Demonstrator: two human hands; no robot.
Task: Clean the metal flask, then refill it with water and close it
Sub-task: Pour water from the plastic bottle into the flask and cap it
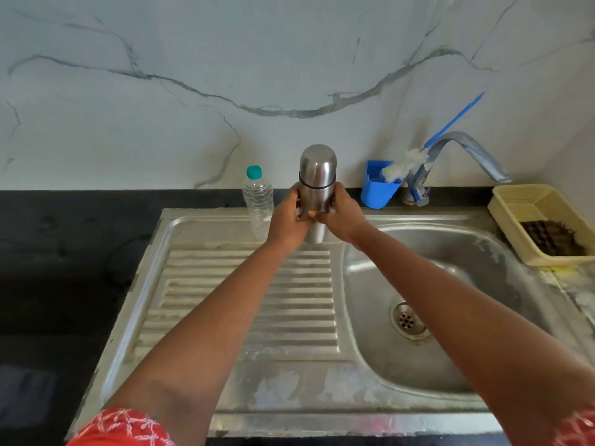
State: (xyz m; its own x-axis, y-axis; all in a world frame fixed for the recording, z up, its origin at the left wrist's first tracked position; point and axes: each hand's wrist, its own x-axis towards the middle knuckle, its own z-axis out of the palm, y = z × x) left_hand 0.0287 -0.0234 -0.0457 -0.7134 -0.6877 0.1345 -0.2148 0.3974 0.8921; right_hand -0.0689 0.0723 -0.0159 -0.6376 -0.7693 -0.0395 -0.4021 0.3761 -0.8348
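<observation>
An upright metal flask [317, 178] with a domed cap on top stands at the back of the steel drainboard [244, 304]. My left hand [288, 218] grips its body from the left, and my right hand [341, 214] grips it from the right. Both sets of fingers wrap round the flask's lower half, hiding most of it. A clear plastic water bottle [257, 204] with a teal cap stands just left of the flask.
A sink bowl [450, 284] with a drain lies to the right under a curved tap [467, 156]. A blue cup [378, 188] holds a blue-handled bottle brush [405, 164]. A cream basket [544, 220] with a dark scrubber sits far right. Black counter at left.
</observation>
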